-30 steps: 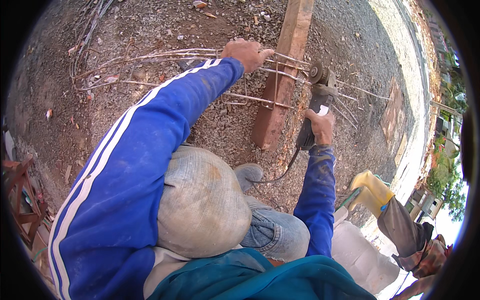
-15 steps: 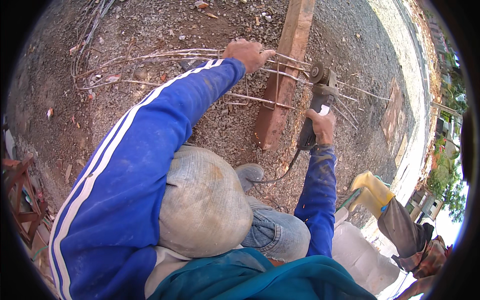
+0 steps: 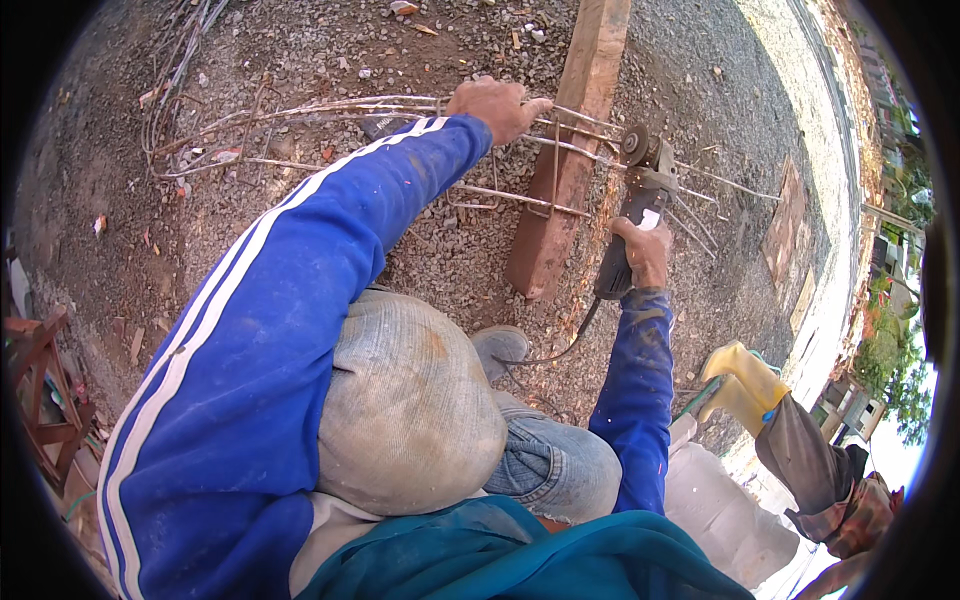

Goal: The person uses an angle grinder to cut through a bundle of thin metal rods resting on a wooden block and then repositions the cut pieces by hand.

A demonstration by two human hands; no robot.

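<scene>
My right hand [image 3: 647, 252] is wrapped round the body of a dark angle grinder [image 3: 616, 272]. Its disc [image 3: 635, 145] is up against the thin steel bars just right of the wooden beam [image 3: 543, 250], and faint orange sparks fly near it. My left hand [image 3: 496, 108] grips the upper bars of a rebar frame [image 3: 500, 194], fingers curled round them left of the beam. The frame lies across the beam, with bent stirrups tying its long bars. Where disc and bar meet is too small to make out fully.
Bar ends stick out right of the grinder over gravel [image 3: 740, 235]. The grinder's cord [image 3: 565, 352] runs down past my shoe [image 3: 498, 350]. At right stands another person in yellow boots [image 3: 745, 375], beside a white sack [image 3: 725, 510]. Loose wires [image 3: 190, 50] lie at far left.
The grinder and my right hand have barely shifted; the sparks differ slightly. My left hand keeps its grip on the bars in the same place.
</scene>
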